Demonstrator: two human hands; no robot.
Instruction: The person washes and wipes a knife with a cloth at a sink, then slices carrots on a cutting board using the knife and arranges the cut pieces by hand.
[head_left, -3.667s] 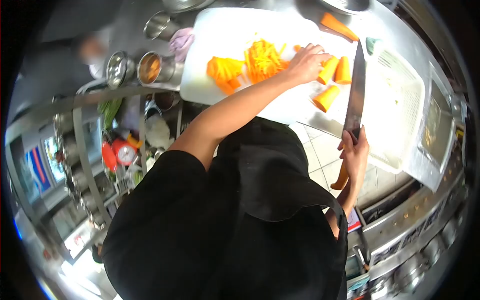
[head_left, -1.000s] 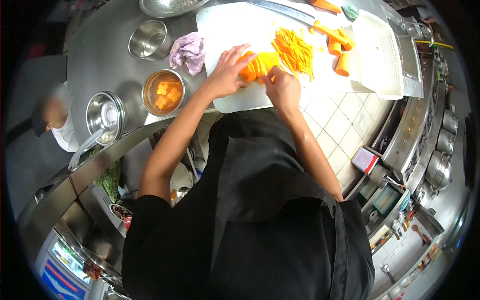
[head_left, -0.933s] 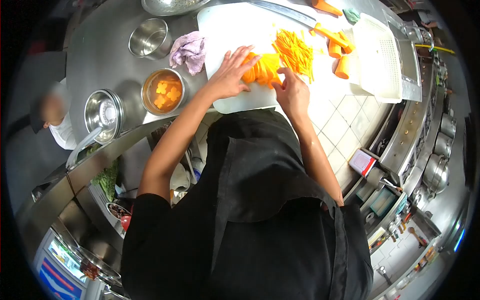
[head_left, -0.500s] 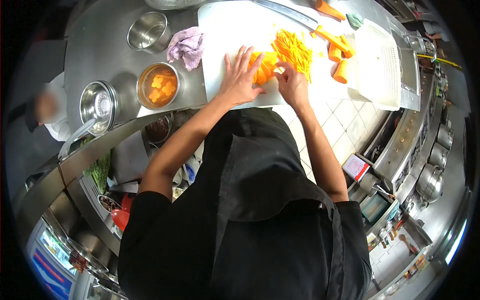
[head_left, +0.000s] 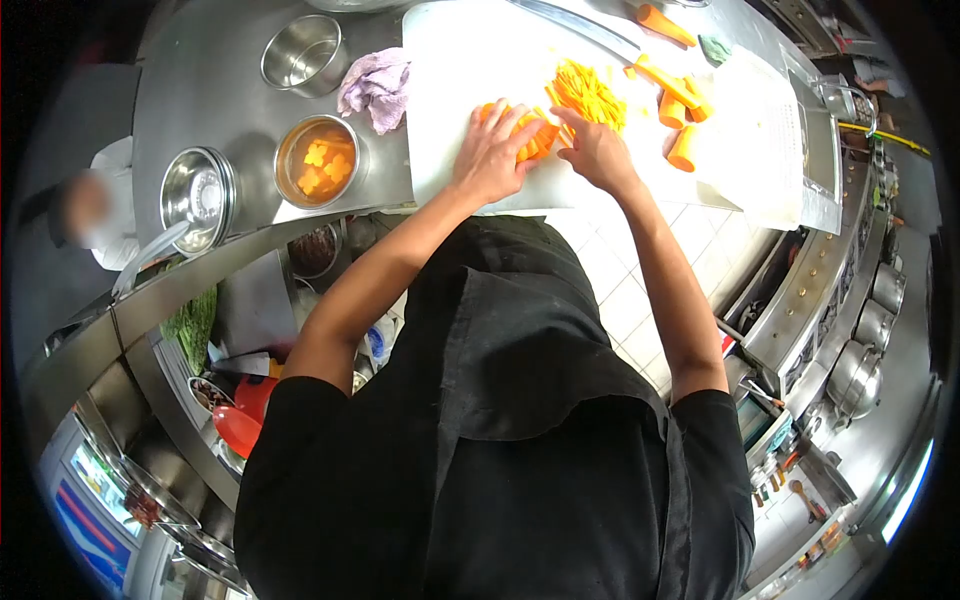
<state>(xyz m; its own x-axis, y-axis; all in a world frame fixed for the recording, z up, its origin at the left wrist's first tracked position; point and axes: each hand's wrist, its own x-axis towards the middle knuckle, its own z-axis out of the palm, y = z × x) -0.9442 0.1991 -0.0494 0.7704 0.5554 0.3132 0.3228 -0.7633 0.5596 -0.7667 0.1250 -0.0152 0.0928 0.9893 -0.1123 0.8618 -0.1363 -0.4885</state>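
On the white cutting board (head_left: 437, 150), my left hand (head_left: 488, 160) is cupped over a stack of carrot slices (head_left: 540, 140). Its fingers lie across the slices, with the thumb on the near side. My right hand (head_left: 602, 158) is at the right end of the slices, its index finger and thumb apart and the other fingers curled. Whether it touches the slices is hard to tell. Just beyond it lies a pile of shredded carrot (head_left: 590, 92). A long knife (head_left: 580, 25) rests at the far side of the board.
Carrot pieces (head_left: 682, 148) and a white plastic basket (head_left: 765, 130) are at right. On the left stand a metal pot (head_left: 302, 58), a bowl of cut carrot in liquid (head_left: 318, 162), stacked metal bowls (head_left: 196, 200) and a purple cloth (head_left: 376, 88). Another person (head_left: 115, 225) is far left.
My left hand's fingers have drawn closer together over the slices. My right hand has shifted slightly right, its index finger now stretched toward the slices' far edge.
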